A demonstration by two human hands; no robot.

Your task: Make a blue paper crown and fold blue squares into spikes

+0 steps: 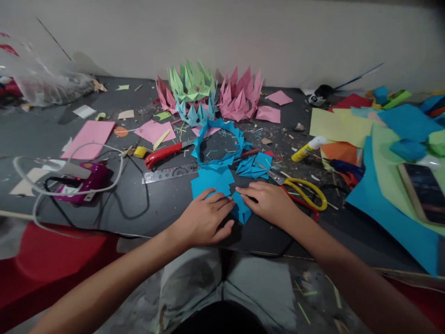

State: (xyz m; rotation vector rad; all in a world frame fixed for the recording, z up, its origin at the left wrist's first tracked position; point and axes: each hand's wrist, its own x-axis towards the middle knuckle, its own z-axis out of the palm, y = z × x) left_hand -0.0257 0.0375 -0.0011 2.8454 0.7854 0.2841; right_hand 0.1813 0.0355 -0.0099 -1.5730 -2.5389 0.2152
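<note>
My left hand [206, 218] lies flat with fingers spread, its fingertips on blue paper and its thumb apart. Under its fingers and between my hands is a small folded blue paper piece [242, 214]. My right hand [269, 202] touches that piece's right side, index finger stretched out and a gap below it. Blue paper squares [208, 180] lie just beyond my left fingers. Past them stands a ring of joined blue folded pieces [239, 139]. More folded blue pieces [253, 168] sit beyond my right hand. Whether either hand pinches the paper is partly hidden.
Scissors with yellow and red handles [308, 192] lie by my right forearm. A red-handled cutter [163, 155], a metal ruler [170, 174] and a purple cabled box [83, 183] are left. Pink and green paper crowns [239, 97] stand behind; a glue stick [308, 148] and phone [424, 190] are right.
</note>
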